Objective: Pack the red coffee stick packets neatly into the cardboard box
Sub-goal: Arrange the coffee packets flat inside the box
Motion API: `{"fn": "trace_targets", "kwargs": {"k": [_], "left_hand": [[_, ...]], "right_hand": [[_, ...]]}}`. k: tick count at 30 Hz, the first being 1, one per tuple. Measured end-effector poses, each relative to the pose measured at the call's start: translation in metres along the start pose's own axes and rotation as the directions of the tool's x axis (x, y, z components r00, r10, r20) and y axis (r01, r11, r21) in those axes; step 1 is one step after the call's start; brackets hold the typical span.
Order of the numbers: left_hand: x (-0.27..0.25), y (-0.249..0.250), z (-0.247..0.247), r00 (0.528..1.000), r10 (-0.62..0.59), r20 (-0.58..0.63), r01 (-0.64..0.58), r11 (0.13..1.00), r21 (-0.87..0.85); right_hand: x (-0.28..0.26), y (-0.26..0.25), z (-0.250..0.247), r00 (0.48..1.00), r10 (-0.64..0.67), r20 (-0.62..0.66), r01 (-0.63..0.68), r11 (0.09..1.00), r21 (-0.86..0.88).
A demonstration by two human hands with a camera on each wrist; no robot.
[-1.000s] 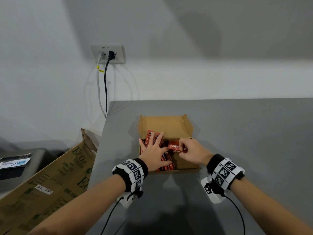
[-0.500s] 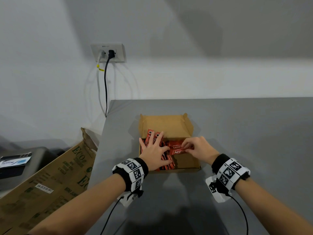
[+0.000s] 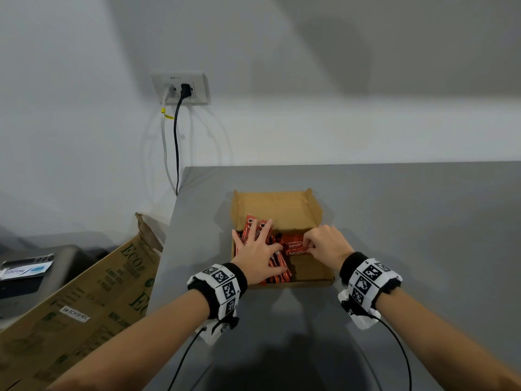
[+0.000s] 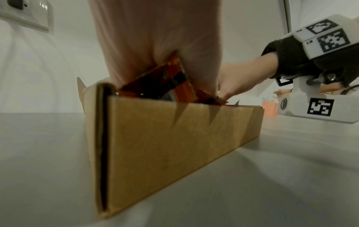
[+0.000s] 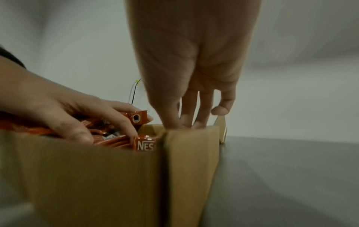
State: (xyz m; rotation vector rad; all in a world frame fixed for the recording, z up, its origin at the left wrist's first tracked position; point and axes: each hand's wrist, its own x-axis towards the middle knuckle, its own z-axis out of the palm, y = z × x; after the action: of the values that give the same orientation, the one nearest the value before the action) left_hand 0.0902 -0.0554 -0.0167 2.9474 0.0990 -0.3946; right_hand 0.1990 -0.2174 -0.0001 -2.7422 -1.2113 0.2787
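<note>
packets (image 3: 294, 246) in box (image 3: 313, 273), under both hands

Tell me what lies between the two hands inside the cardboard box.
In the head view, red coffee stick packets lying crosswise fill the gap between the left hand and the right hand, inside the cardboard box. The right hand's fingers pinch them.

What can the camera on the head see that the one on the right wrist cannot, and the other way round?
Only the head view shows the wall socket with its two cables, the large printed carton beside the grey table, both wrist bands, and the right hand from above, its fingers curled onto packets lying crosswise.

Only the right wrist view shows the cardboard box from outside at table level.

Both show the left hand spread flat on the red coffee stick packets inside the box.
</note>
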Motion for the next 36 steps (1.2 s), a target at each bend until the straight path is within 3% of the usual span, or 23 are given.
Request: {"fn": "trace_targets", "kwargs": {"k": [9,26,36], "left_hand": [[0.001,0.0,0.0,1.0,0.001,-0.006,-0.001,1.0,0.007],[0.0,0.001,-0.001,1.0,-0.002,0.002,0.002,1.0,0.016],[-0.001,0.001,-0.001,1.0,0.002,-0.002,-0.002,1.0,0.012]], "right_hand": [[0.007,-0.003,0.009,0.995,0.102,0.001,-0.102,0.995,-0.001],[0.005,-0.014,0.015,0.999,-0.038,-0.023,0.035,0.995,-0.097],[0.006,-0.012,0.021,0.998,0.015,-0.06,-0.024,0.988,-0.153]]}}
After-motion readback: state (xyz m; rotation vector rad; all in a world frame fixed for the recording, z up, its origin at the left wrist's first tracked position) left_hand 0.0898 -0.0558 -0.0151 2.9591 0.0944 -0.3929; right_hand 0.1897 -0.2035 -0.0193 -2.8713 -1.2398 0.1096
